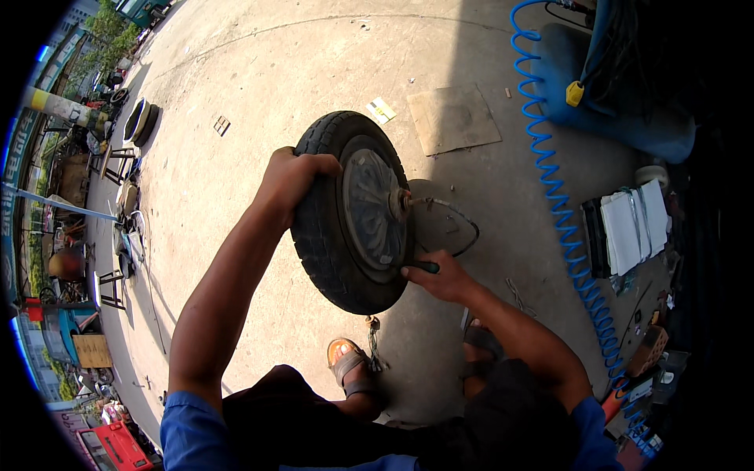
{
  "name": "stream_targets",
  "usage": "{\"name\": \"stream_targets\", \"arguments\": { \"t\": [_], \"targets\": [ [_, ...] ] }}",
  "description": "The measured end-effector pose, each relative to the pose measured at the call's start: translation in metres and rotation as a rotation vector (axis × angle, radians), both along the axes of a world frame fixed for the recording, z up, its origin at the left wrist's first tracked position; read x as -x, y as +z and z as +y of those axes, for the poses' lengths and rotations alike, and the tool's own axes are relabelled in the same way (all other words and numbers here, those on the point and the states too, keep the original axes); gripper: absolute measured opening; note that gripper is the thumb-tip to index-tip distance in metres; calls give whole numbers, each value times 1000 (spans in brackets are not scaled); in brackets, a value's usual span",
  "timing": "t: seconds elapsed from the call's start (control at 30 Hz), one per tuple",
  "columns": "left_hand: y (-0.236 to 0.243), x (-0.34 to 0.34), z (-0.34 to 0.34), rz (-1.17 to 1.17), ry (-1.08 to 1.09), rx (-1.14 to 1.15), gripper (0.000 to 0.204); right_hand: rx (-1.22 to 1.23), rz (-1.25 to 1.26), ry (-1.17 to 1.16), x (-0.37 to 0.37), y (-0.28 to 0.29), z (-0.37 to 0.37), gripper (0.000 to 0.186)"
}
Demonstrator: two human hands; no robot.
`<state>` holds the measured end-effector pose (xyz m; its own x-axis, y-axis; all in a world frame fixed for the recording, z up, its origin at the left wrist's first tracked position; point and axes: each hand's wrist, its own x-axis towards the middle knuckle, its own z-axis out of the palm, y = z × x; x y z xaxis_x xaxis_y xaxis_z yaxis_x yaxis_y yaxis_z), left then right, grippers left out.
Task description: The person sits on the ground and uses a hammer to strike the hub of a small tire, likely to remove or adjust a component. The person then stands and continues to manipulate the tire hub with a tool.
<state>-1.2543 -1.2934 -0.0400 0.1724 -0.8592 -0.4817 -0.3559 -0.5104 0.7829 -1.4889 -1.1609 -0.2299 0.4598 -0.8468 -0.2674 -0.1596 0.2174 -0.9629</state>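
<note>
A motor wheel point(369, 208) with a black treaded tyre point(318, 255) is held up on edge, its grey hub facing right. My left hand point(292, 180) grips the tyre at its upper left, the thumb over the sidewall. From the axle at the hub's centre, a dark cable point(473, 224) loops out to the right. At the lower right of the rim, my right hand point(441, 276) is closed round a tool with a dark green handle point(426, 267). The tool points at the tyre's edge; its tip cannot be made out.
A flat piece of cardboard point(454, 119) and a yellow-white packet point(382, 110) lie beyond the wheel. A coiled blue hose point(559, 200) runs down the right, beside a blue barrel point(620, 118) and stacked white packs point(635, 225). Small metal parts point(374, 345) lie by my left foot.
</note>
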Motion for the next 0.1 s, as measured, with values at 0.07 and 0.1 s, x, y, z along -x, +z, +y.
{"name": "stream_targets", "arguments": {
  "t": [0.07, 0.1],
  "targets": [
    [3, 4, 4, -37, 2, 9, 54, -155, 12, -9, -1, 1, -2, 36],
    [5, 7, 7, -55, 4, 13, 52, -232, 18, -13, -2, 2, -2, 35]
  ]
}}
